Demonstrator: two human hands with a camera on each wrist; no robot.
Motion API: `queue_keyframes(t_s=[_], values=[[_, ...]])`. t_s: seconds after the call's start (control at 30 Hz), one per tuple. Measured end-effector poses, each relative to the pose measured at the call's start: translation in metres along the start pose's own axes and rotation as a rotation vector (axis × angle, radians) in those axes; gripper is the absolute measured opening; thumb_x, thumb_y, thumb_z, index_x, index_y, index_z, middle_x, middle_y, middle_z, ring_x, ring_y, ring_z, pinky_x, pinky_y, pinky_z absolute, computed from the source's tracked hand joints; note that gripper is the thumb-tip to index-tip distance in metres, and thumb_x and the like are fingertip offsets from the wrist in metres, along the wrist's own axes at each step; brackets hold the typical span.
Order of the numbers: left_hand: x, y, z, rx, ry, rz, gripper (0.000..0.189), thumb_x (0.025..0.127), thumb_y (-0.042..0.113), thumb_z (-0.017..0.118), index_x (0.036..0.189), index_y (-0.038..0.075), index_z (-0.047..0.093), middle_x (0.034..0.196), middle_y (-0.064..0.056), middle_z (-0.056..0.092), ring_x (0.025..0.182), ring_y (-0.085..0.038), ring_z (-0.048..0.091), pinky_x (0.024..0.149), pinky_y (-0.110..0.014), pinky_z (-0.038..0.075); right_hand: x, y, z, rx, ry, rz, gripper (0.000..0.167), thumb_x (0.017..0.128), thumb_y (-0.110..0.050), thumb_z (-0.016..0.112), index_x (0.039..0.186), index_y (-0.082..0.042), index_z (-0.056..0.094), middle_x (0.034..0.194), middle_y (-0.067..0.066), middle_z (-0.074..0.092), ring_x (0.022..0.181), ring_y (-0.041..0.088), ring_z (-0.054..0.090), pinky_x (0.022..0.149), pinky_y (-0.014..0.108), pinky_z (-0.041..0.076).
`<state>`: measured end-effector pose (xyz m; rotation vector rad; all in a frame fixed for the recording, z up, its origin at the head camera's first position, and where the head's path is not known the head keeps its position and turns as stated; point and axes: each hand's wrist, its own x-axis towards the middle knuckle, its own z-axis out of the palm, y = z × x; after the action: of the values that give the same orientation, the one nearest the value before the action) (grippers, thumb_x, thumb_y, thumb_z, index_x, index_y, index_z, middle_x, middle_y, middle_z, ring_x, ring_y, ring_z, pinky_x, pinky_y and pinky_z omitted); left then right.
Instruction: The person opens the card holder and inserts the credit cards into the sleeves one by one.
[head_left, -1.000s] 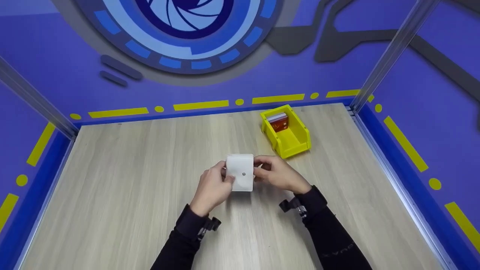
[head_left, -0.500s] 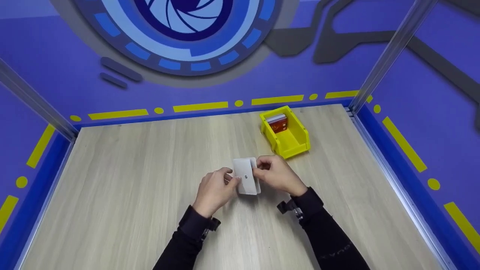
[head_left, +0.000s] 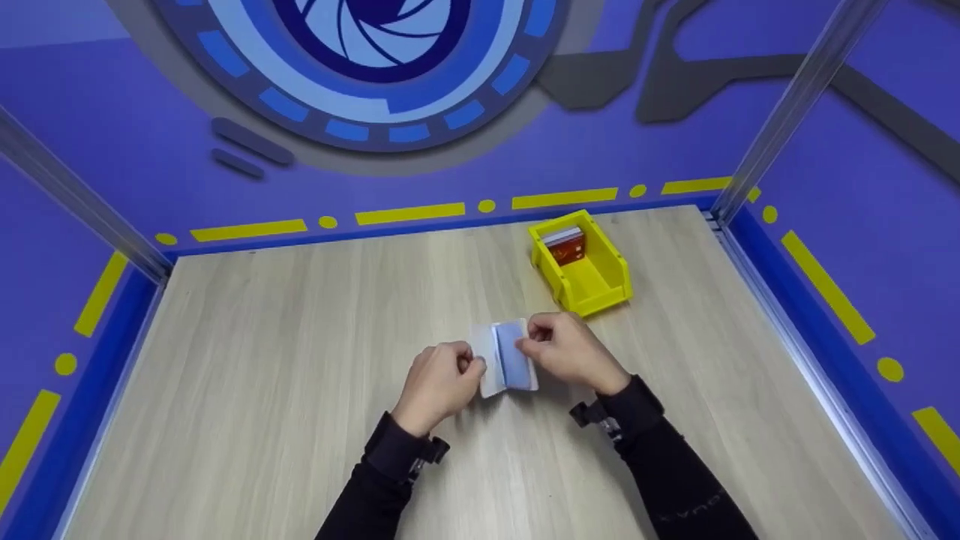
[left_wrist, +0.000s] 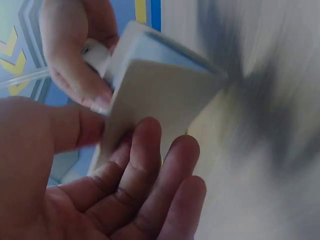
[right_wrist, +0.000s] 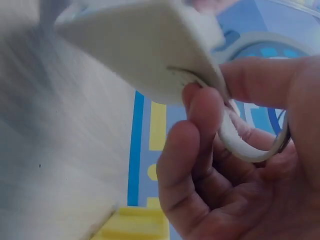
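Note:
A white card holder [head_left: 514, 356] stands part-open like a booklet above the table in the head view, with bluish clear sleeves inside. My left hand [head_left: 442, 382] pinches the edge of its left cover between thumb and fingers. With thumb and fingertips, my right hand [head_left: 576, 352] grips the right cover's edge. In the left wrist view the pale cover [left_wrist: 160, 95] hides most of the sleeves. A curved white strap [right_wrist: 242, 145] loops from the cover past the right fingers in the right wrist view. Whether any card is in the sleeves cannot be told.
Behind the right hand, a yellow open-front bin [head_left: 604, 301] sits on the wooden table [head_left: 300, 337]. A short stack of cards [head_left: 571, 251], the front one red, leans at the bin's back. Blue-purple panels [head_left: 420, 180] enclose the back and sides.
The card holder has gone from closed, with its snap facing up, to spread open with the sleeves showing. My left hand has shifted its grip to the left cover and the covers have parted.

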<state>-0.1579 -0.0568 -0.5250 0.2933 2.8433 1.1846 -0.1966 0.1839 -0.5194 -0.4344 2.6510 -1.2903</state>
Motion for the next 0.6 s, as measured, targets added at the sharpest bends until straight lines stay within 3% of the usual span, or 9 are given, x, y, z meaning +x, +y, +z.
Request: queue_keyframes(t_s=[0.1, 0.17, 0.33, 0.43, 0.6], values=[[0.001, -0.005, -0.010, 0.030, 0.040, -0.025, 0.036, 0.098, 0.019, 0.062, 0.067, 0.020, 0.046, 0.062, 0.010, 0.042, 0.054, -0.010, 0.040, 0.055, -0.027, 0.031, 0.003, 0.005, -0.004, -0.007, -0.015, 0.052, 0.026, 0.102, -0.020, 0.074, 0.080, -0.015, 0.062, 0.076, -0.002, 0.052, 0.071, 0.016, 0.051, 0.065, 0.028, 0.039], [0.001, -0.007, -0.009, 0.037, 0.043, -0.028, 0.036, 0.099, 0.020, 0.063, 0.067, 0.020, 0.047, 0.062, 0.010, 0.042, 0.055, -0.011, 0.041, 0.057, -0.028, 0.031, 0.002, 0.012, -0.008, -0.027, -0.038, 0.091, 0.028, 0.103, -0.023, 0.073, 0.080, -0.014, 0.061, 0.076, -0.002, 0.051, 0.071, 0.017, 0.051, 0.065, 0.030, 0.039], [0.002, -0.017, -0.001, 0.062, -0.061, -0.012, 0.036, 0.104, 0.022, 0.066, 0.070, 0.019, 0.056, 0.062, 0.010, 0.049, 0.055, -0.011, 0.049, 0.058, -0.029, 0.037, 0.004, 0.027, -0.005, -0.076, -0.132, 0.163, 0.033, 0.105, -0.025, 0.071, 0.076, -0.016, 0.057, 0.073, -0.003, 0.050, 0.066, 0.015, 0.050, 0.062, 0.030, 0.039], [0.001, -0.027, 0.003, 0.095, -0.107, -0.033, 0.038, 0.103, 0.021, 0.068, 0.068, 0.019, 0.054, 0.061, 0.008, 0.050, 0.055, -0.012, 0.048, 0.058, -0.030, 0.036, 0.005, 0.036, -0.001, -0.080, -0.177, 0.198, 0.036, 0.104, -0.024, 0.071, 0.073, -0.017, 0.057, 0.069, -0.004, 0.048, 0.063, 0.015, 0.049, 0.060, 0.030, 0.038], [0.000, -0.036, 0.007, 0.124, -0.135, -0.085, 0.041, 0.101, 0.021, 0.070, 0.064, 0.019, 0.051, 0.060, 0.008, 0.047, 0.056, -0.014, 0.045, 0.057, -0.031, 0.034, 0.004, 0.045, 0.000, -0.146, -0.161, 0.256, 0.028, 0.100, -0.029, 0.075, 0.081, -0.011, 0.065, 0.073, -0.002, 0.050, 0.067, 0.017, 0.051, 0.062, 0.031, 0.038]])
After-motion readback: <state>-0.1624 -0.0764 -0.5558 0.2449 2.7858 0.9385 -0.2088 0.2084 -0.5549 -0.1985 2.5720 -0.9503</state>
